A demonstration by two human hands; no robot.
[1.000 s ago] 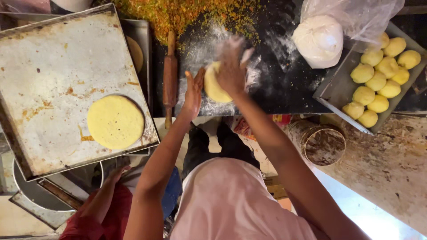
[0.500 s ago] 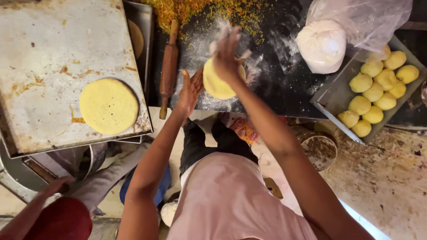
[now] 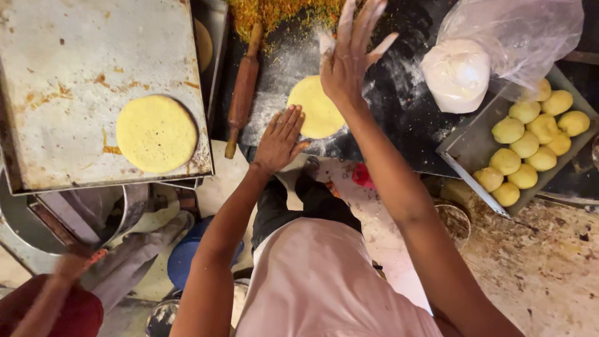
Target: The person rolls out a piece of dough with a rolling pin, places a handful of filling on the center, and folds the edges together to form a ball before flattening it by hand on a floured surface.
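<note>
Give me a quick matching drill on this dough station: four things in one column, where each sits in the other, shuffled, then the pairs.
Things:
1. rolling pin
2. dough balls
3. flattened round on the griddle
4. dough disc

Places:
A. in the metal tray at the right
B. on the floured black counter, by the left hand and under the raised right hand
C. on the big steel plate at the left
D. lying between the steel plate and the disc

Pairs: 1-D, 2-A, 3-C, 4-B
</note>
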